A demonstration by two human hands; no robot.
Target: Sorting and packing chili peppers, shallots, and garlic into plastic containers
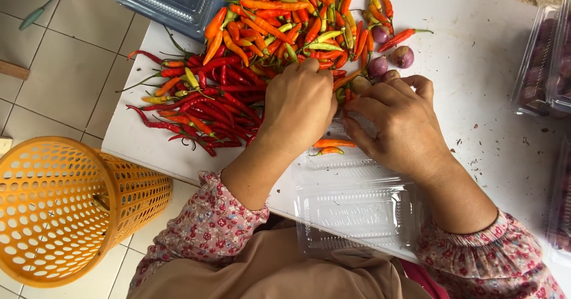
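white table (476,67): sorting under way; left hand (297,106) and right hand (401,120) pinch chillies (267,19); next calls for placing them in the clear tray (357,216).

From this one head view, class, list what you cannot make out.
- Head view: what the fingertips pinch, hidden behind the left hand and right hand.
- Contents of the packed trays, cut off by the right edge and blurred.
- Lettering on the clear tray: too faint.

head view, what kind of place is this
Probably a small home or market-stall packing spot for produce. A heap of red and orange chillies lies on a white table over a tiled floor, with clear plastic clamshell boxes by the hands and an orange basket alongside.
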